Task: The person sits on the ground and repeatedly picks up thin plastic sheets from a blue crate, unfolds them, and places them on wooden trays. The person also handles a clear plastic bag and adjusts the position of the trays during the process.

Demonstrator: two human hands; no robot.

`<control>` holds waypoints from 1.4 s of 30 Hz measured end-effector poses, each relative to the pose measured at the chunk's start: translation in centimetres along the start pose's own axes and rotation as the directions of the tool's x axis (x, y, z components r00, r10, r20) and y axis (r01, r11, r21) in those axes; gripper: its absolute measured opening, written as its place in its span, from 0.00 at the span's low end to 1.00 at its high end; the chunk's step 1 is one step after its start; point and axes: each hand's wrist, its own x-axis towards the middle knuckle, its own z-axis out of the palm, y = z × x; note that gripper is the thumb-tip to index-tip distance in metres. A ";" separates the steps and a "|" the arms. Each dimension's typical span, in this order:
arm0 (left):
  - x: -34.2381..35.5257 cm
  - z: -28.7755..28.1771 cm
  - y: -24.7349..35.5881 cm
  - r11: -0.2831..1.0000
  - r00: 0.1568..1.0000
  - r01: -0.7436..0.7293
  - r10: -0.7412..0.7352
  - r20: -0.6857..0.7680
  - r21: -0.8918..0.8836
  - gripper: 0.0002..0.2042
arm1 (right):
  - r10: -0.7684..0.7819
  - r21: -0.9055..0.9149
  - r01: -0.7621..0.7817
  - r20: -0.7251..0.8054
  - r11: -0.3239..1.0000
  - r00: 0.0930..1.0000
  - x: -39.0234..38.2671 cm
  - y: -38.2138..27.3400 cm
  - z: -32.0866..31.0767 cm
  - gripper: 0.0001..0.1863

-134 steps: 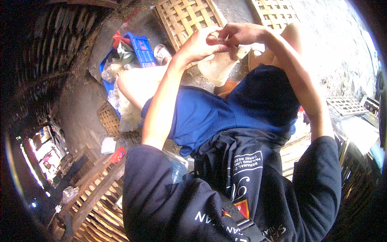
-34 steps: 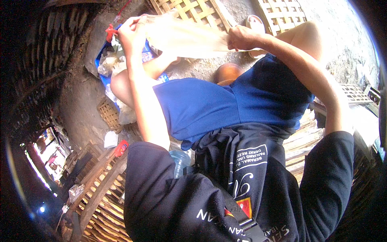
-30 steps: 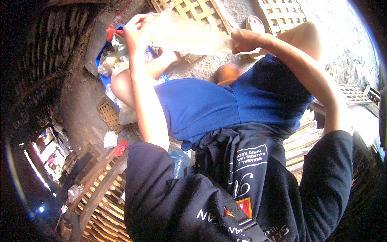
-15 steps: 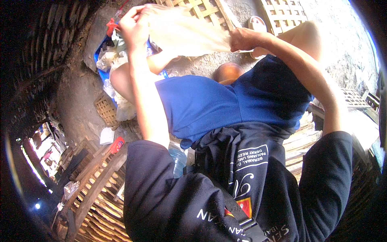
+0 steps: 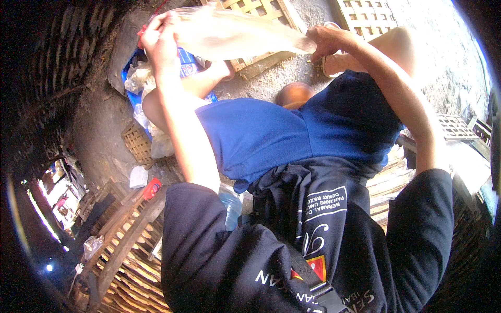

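Stretched between my hands is a pale, see-through plastic bag [image 5: 235, 34], bright with glare and partly blurred. My left hand [image 5: 160, 39] pinches its left end, fingers bent over the edge. At the other end my right hand [image 5: 330, 43] is closed on a gathered, twisted-looking corner. Under the bag and past it lies a woven bamboo tray [image 5: 269, 57]. A round brown ball-like or bowl-like thing [image 5: 295, 94] rests on the ground between my knees; which of the two, I cannot tell.
Left of my leg sits a blue crate [image 5: 127, 68] with crumpled plastic bags [image 5: 138, 78]. A small woven basket [image 5: 136, 142] stands nearer. Another bamboo tray [image 5: 368, 18] lies far right. A clear blue bottle [image 5: 229, 206] is by my left hip, and a slatted wooden rack [image 5: 130, 266] lies lower left.
Both hands have shifted: the left to the left and slightly down, the right up and slightly right. The bag is drawn out longer and narrower, uncovering more of the bamboo tray.
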 end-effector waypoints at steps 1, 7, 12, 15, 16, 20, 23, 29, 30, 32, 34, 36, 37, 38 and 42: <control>-0.5 2.0 0.4 0.999 0.995 0.015 -0.012 0.095 -0.033 0.06 | -0.075 0.059 0.085 -0.144 0.995 0.987 -0.4 1.1 1.2 0.17; -2.2 4.2 -0.2 0.994 0.904 0.032 -0.074 0.422 0.104 0.07 | -0.039 0.181 0.016 0.126 0.983 0.991 0.8 -4.0 -1.1 0.10; -1.0 2.5 -0.3 0.997 0.949 0.060 -0.042 0.311 -0.048 0.06 | -0.105 0.021 0.104 0.061 0.994 0.993 0.7 -3.3 -1.0 0.13; -1.1 2.0 1.7 0.987 0.954 0.040 0.010 0.300 -0.158 0.07 | 0.139 -0.143 -0.131 0.045 0.981 0.989 1.3 -2.0 -2.2 0.13; -0.8 1.7 1.9 0.987 0.951 0.016 0.034 0.307 -0.160 0.08 | 0.168 -0.181 -0.171 -0.035 0.968 0.985 1.5 -1.3 -2.9 0.14; -2.6 3.0 2.0 0.998 0.853 -0.058 0.042 0.520 0.014 0.08 | 0.276 0.289 -0.190 -0.295 0.938 0.915 1.1 2.8 -4.8 0.12; -5.4 5.8 2.2 0.971 0.712 0.190 -0.239 0.660 0.147 0.05 | 0.520 0.303 -0.424 -0.436 0.853 0.734 1.9 1.5 -6.6 0.12; -10.0 11.9 -1.4 0.917 0.260 -0.182 -0.304 0.916 0.356 0.11 | 0.335 0.705 0.160 -0.508 0.691 0.794 -1.6 0.1 -9.9 0.16; -10.6 12.8 -1.9 0.932 0.179 -0.188 -0.279 0.944 0.311 0.12 | 0.401 0.788 0.127 -0.437 0.603 0.805 -2.0 -1.3 -11.0 0.16; -11.9 13.5 -3.3 0.953 0.091 -0.216 -0.197 0.976 0.212 0.13 | 0.485 0.917 0.065 -0.268 0.395 0.832 -1.2 -3.4 -12.1 0.16; -12.6 14.4 -3.6 0.949 0.027 -0.158 -0.273 0.962 0.274 0.18 | 0.330 0.957 0.198 -0.260 0.211 0.907 -0.2 -0.9 -10.8 0.19; -11.8 14.8 -2.5 0.913 -0.011 -0.174 -0.377 0.926 0.370 0.22 | 0.250 0.975 0.217 -0.222 0.047 0.942 -0.3 -0.1 -10.9 0.21; -10.9 14.5 -1.8 0.898 0.002 -0.202 -0.400 0.917 0.392 0.24 | 0.248 0.983 0.186 -0.177 -0.013 0.952 -0.7 0.3 -10.9 0.23; -10.1 14.1 -1.4 0.881 0.016 -0.232 -0.421 0.907 0.413 0.26 | 0.244 0.985 0.155 -0.133 -0.072 0.961 -0.9 0.2 -11.1 0.24; -3.8 10.7 -4.8 0.802 0.531 -0.018 -0.498 0.686 0.596 0.27 | -0.021 0.961 0.220 -0.226 -0.171 0.974 -2.0 -2.9 -12.1 0.27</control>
